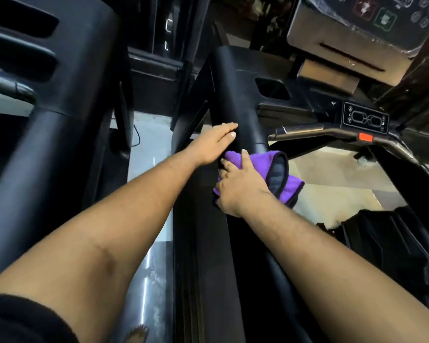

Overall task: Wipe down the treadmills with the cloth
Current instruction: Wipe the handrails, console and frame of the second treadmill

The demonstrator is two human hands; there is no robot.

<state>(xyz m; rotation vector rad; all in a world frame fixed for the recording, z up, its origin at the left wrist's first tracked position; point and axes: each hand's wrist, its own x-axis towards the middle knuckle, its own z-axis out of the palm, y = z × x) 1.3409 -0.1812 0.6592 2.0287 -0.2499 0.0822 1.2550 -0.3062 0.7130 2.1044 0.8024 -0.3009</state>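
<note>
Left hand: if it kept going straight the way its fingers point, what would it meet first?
The left hand already lies on the black handrail; straight on, its fingertips would probably slide across that rail. Depth beyond is unclear.

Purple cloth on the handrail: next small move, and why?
Probably slide the right hand up the black handrail with the purple cloth pressed on it. The cloth sits low on the rail, held by that hand, with bare rail above. The left hand rests flat on the rail just above the cloth, so it likely has to shift first.
</note>
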